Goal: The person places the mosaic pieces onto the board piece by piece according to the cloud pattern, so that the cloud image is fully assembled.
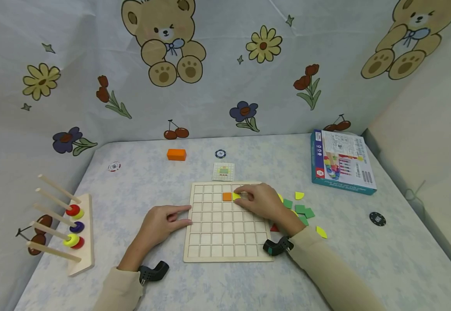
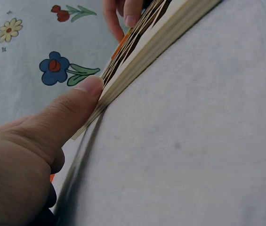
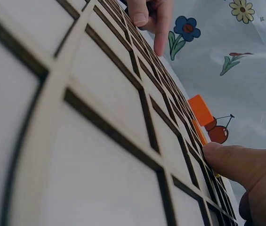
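A wooden grid board lies mid-table with an orange square tile in one of its upper cells. Just right of that tile, my right hand pinches a yellow tile between thumb and index finger at the board's surface. In the right wrist view the thumb comes down at the grid, mostly covering the yellow tile. My left hand touches the board's left edge with thumb and index finger extended; the left wrist view shows its thumb against the edge.
A small pattern card lies behind the board, near an orange block. Green tiles and other loose tiles lie right of the board. A pegged wooden stand with rings is at left, a game box at back right.
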